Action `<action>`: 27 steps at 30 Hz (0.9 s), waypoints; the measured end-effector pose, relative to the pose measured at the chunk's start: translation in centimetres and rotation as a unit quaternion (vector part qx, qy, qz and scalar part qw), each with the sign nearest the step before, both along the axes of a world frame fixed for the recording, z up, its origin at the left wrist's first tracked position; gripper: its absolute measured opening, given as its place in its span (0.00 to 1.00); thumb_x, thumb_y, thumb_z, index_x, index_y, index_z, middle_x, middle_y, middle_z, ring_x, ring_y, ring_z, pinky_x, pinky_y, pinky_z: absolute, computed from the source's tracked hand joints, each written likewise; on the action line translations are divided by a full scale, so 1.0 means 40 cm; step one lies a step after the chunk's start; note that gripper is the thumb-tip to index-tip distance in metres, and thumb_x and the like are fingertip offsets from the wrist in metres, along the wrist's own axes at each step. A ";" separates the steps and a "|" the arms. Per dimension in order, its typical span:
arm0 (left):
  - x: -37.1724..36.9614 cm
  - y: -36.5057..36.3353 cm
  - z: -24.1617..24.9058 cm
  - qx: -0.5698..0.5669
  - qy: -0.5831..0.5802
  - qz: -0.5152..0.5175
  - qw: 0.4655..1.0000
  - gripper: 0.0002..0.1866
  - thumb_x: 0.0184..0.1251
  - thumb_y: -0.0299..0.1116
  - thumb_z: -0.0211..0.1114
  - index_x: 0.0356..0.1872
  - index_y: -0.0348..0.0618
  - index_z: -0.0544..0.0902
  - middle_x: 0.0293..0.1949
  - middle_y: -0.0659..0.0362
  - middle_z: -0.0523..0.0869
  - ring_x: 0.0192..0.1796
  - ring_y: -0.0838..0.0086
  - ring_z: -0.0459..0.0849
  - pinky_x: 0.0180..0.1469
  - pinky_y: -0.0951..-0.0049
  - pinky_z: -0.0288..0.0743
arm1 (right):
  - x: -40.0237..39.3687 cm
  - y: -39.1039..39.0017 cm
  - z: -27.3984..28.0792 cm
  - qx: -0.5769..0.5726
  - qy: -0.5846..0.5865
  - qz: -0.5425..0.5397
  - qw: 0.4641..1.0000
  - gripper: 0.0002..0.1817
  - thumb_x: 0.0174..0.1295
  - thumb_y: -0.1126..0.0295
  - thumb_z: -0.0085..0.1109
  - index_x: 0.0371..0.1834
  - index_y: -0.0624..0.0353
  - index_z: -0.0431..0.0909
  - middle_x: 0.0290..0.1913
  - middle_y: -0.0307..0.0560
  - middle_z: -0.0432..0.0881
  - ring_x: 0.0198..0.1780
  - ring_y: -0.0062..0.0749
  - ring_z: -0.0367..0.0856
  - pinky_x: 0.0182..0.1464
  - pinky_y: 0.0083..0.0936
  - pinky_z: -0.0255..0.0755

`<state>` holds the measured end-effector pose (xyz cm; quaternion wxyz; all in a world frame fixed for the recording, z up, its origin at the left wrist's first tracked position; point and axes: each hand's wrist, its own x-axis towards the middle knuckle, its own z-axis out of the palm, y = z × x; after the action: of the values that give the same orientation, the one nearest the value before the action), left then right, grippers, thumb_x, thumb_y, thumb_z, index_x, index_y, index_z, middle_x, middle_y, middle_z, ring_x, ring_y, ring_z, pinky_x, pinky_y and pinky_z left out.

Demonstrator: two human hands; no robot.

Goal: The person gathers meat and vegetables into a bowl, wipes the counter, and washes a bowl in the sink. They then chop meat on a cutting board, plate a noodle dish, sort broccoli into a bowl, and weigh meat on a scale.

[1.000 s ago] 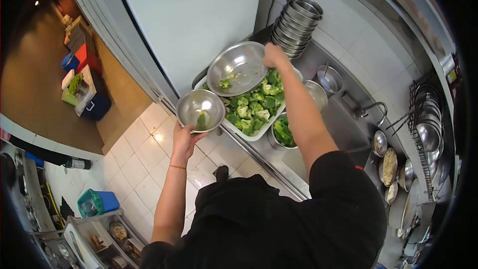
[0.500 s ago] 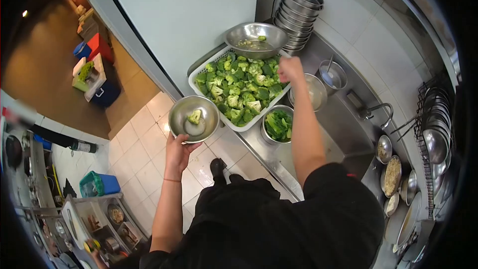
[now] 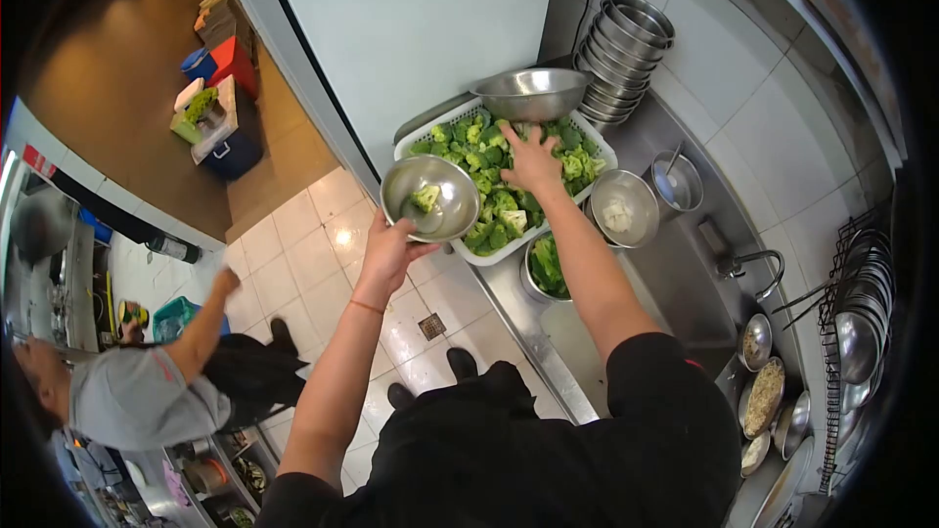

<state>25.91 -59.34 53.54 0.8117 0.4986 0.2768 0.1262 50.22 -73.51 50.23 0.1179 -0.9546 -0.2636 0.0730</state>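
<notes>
My left hand (image 3: 387,256) grips the rim of a shallow steel bowl (image 3: 458,213), tilted a little, with one broccoli floret (image 3: 425,198) inside. Spread over the heap of cut broccoli (image 3: 479,152) is my right hand (image 3: 534,162), its fingertips in among the florets. A white perforated basket (image 3: 486,259) holds the heap. Against its back edge rests a larger steel bowl (image 3: 544,98), whose inside is mostly hidden from me.
Nested steel bowls (image 3: 626,54) stand behind the basket. Right of it are a bowl with something white (image 3: 618,200), a pot with a spoon (image 3: 682,183), a pot of leafy greens (image 3: 550,264) and a tap (image 3: 758,269). A co-worker (image 3: 147,391) is at left.
My right hand has gone from a closed pose by the basket's right edge to spread fingers over the broccoli. The larger bowl's inside is less visible. A co-worker has come into view at left.
</notes>
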 end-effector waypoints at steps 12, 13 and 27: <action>0.122 0.013 0.022 0.042 0.035 -0.036 0.998 0.30 0.62 0.21 0.51 0.67 0.36 0.56 0.57 0.44 0.72 0.52 0.55 0.82 0.43 0.60 0.89 | 0.023 -0.064 -0.069 0.318 -0.196 0.090 0.923 0.16 0.51 0.76 0.65 0.44 0.49 0.79 0.64 0.58 0.63 0.58 0.65 0.65 0.59 0.49 0.69; 0.132 0.010 0.030 0.046 0.044 -0.037 0.997 0.31 0.62 0.21 0.52 0.67 0.36 0.56 0.57 0.45 0.72 0.51 0.55 0.82 0.43 0.60 0.88 | 0.004 -0.057 -0.039 0.318 -0.195 0.089 0.923 0.16 0.51 0.76 0.65 0.44 0.49 0.79 0.64 0.58 0.63 0.58 0.65 0.65 0.59 0.49 0.69; 0.149 0.047 -0.027 -0.036 0.006 -0.047 0.998 0.25 0.61 0.17 0.46 0.61 0.33 0.64 0.56 0.43 0.74 0.53 0.49 0.82 0.46 0.52 0.88 | -0.062 -0.033 0.131 0.393 0.142 0.252 0.873 0.16 0.68 0.64 0.56 0.57 0.52 0.80 0.62 0.55 0.75 0.63 0.47 0.73 0.63 0.40 0.69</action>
<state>31.86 -57.48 52.45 0.8325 0.4825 0.2617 0.0749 47.75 -74.85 55.46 0.4972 -0.7098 -0.4828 0.1258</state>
